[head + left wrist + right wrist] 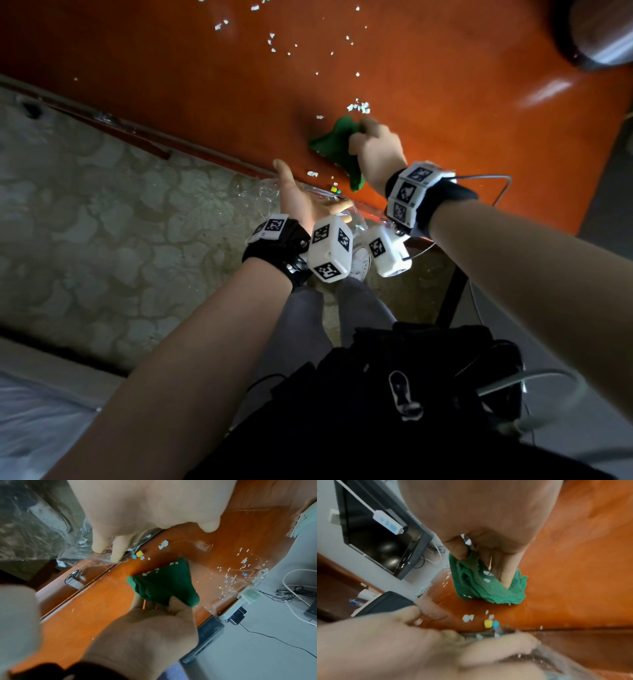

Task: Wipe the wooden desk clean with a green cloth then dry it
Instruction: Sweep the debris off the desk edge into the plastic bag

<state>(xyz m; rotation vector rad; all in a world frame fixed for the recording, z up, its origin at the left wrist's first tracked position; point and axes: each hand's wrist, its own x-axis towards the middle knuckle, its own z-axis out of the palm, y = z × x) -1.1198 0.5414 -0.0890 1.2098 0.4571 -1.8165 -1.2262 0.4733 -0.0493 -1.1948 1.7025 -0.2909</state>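
Observation:
The orange wooden desk carries scattered white paper scraps. My right hand grips a bunched green cloth and presses it on the desk near the front edge. Several scraps cling to the cloth. My left hand holds a clear plastic bag at the desk's front edge, left of the cloth. Yellow and blue bits lie at that edge.
A shiny metal vessel stands at the desk's far right corner. A drawer handle sits under the front edge. Beyond the desk are a dark monitor, a white power strip, a black box and cables.

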